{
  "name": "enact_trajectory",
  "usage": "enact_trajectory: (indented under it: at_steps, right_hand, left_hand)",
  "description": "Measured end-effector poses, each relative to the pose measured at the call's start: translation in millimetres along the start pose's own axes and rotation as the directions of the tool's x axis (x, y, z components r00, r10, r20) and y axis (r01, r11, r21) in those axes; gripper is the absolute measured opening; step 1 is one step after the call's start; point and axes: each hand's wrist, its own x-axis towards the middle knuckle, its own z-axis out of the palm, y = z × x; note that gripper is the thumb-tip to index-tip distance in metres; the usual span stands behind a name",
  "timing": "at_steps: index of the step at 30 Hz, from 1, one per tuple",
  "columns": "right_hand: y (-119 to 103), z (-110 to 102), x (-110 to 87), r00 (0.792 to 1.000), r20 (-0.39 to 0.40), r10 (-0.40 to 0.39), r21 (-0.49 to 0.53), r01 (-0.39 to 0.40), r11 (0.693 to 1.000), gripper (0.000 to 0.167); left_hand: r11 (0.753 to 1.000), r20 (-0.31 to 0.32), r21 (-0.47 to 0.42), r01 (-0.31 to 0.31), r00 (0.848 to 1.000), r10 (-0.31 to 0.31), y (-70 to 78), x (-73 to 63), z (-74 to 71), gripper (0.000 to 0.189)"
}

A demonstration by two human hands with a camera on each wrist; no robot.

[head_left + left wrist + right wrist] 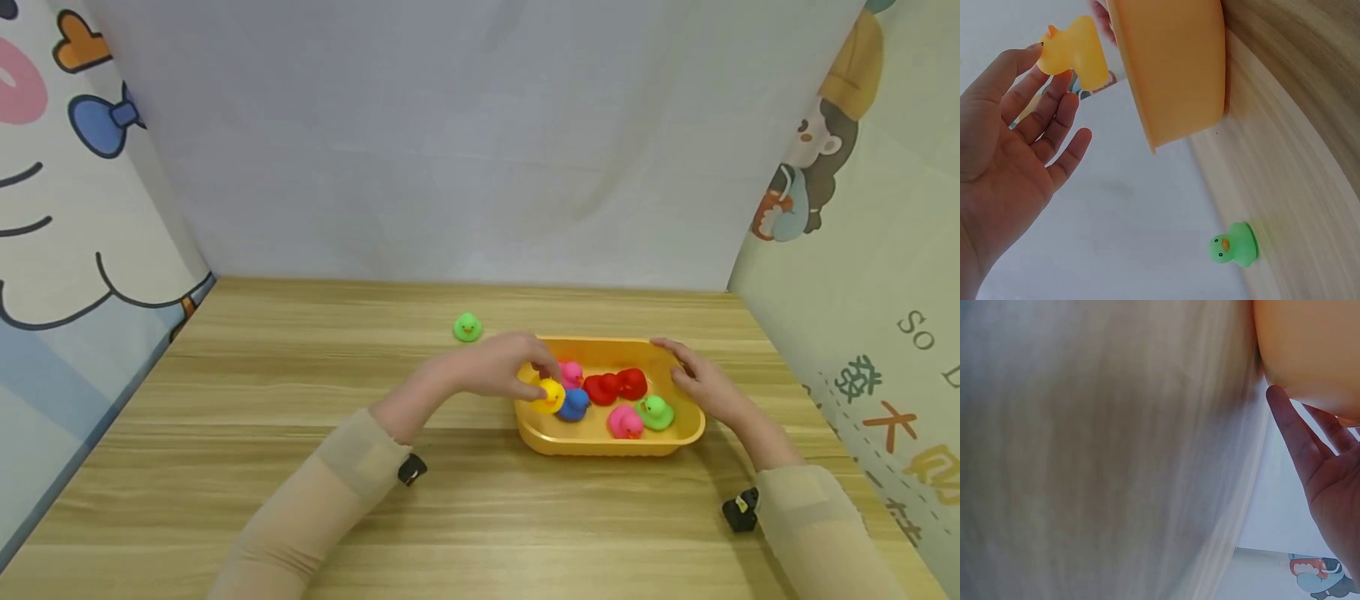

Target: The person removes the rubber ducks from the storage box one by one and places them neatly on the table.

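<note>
My left hand (504, 367) pinches a yellow rubber duck (551, 396) between thumb and fingertips, over the left end of a yellow plastic basin (600, 448). In the left wrist view, the duck (1079, 53) is held up beside the basin's outer wall (1175, 69). My right hand (705, 383) holds the basin's right end, thumb over the rim and fingers along the outside. Inside the basin lie a blue duck (574, 405), two red ducks (602, 389), a pink duck (572, 373), another pink duck (625, 422) and a green duck (656, 412).
Another green duck (467, 327) sits on the wooden table (262, 417), behind and left of the basin. A pale cloth (450, 150) hangs along the table's back edge. Printed panels stand at the left and right sides.
</note>
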Motion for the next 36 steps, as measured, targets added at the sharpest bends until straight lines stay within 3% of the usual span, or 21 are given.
enact_trajectory:
  at_steps: [29,36]
  right_hand:
    - [1,1,1.6,1.000,0.000,0.002,-0.009,-0.002,1.000,0.046]
    - [5,3,3.6,1.000,-0.009,-0.016,0.012,0.016,1.000,0.047]
  left_hand:
    - [0.994,-0.047,0.056,0.092,0.995,-0.089,8.2,-42.7,-36.4,0.025]
    - [0.993,-0.092,0.084,0.076,0.993,-0.069,4.0,-52.7,-43.5,0.024]
